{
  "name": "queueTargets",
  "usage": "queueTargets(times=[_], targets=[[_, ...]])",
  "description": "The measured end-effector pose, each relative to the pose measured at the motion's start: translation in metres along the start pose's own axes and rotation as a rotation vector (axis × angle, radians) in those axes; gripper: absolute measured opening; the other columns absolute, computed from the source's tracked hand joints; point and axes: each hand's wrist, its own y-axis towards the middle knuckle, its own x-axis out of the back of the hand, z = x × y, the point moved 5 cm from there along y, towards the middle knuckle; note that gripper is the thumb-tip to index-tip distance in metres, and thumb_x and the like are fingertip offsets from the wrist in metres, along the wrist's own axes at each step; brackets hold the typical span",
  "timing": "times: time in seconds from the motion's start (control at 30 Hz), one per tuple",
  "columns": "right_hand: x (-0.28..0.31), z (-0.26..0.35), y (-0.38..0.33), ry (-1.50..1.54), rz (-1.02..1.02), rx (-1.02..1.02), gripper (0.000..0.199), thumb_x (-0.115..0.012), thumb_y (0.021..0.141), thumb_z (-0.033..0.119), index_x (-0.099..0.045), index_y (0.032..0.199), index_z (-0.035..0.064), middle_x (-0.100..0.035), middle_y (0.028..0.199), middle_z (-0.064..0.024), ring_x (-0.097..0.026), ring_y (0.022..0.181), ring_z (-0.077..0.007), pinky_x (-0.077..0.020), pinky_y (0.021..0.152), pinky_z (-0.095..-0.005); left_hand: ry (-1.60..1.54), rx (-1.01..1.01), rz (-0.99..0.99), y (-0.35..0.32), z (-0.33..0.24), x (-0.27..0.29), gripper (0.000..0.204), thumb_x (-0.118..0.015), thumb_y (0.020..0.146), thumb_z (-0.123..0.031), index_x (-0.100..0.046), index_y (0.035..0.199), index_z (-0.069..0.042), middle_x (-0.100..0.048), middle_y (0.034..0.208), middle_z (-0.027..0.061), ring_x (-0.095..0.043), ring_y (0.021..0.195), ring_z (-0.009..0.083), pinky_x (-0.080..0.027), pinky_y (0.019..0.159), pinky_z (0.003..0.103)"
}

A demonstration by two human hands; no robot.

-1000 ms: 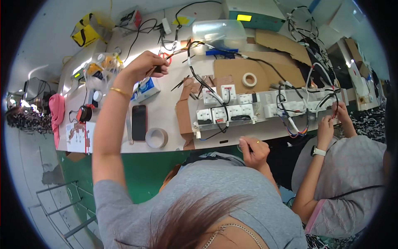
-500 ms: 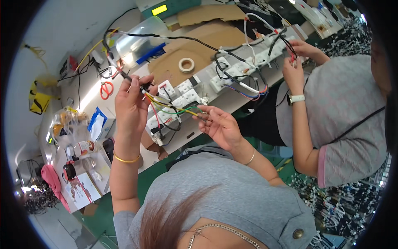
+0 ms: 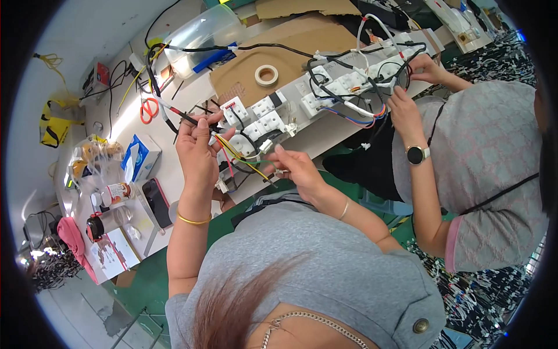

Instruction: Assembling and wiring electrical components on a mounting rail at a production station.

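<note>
Bending right hand (image 3: 299, 171): you are angling it inward from the right, fingers curling at the ends of the loose wires (image 3: 232, 150); whether they are pinching one, I cannot tell.
Clasping left hand (image 3: 197, 145): you are clamping the black cable (image 3: 150, 70) between thumb and fingers, forearm stretching forward, seemingly steadying it so the wires are fanning toward your right.
Hands' gap: you are holding them apart, the wires spanning between.
White sockets (image 3: 268, 123): they are lying just beyond your wires.
Cable loop: it is running over the cardboard (image 3: 325, 35), probably giving you slack.
</note>
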Motion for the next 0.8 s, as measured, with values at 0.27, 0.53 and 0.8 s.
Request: queueTargets(times=[0.27,0.53,0.8], targets=[[-0.006,0.004,0.015,-0.047,-0.123,0.259,0.016,-0.060,0.072,0.011,-0.054,0.081,0.0002,-0.056,0.071,-0.0022,-0.049,0.066,-0.0061,-0.0356,0.058,-0.0162,0.016,0.064,0.018,-0.013,0.012,-0.014,0.010,-0.040,0.083,-0.012,-0.038,0.088,-0.003,-0.048,0.092,0.0106,-0.051,0.090,0.0176,-0.052,0.067,0.033],[0.016,0.024,0.000,0.255,0.201,0.599,0.017,-0.054,0.075,0.007,-0.050,0.092,0.0042,-0.052,0.097,-0.0062,-0.048,0.087,-0.0122,-0.0363,0.077,-0.0264,0.063,0.236,0.039,-0.019,0.030,-0.035,0.012,-0.038,0.084,-0.010,-0.036,0.089,0.000,-0.052,0.090,0.0139,-0.053,0.084,0.0165,-0.052,0.066,0.028],[0.026,0.048,-0.026,-0.095,0.043,0.876,0.018,-0.057,0.069,-0.001,-0.050,0.085,0.0010,-0.054,0.087,-0.0123,-0.051,0.082,-0.0181,-0.0385,0.077,-0.0292,0.189,0.231,0.036,-0.011,0.033,-0.043,0.009,-0.039,0.083,-0.007,-0.038,0.087,0.001,-0.055,0.084,0.0136,-0.054,0.081,0.0155,-0.051,0.068,0.029]])
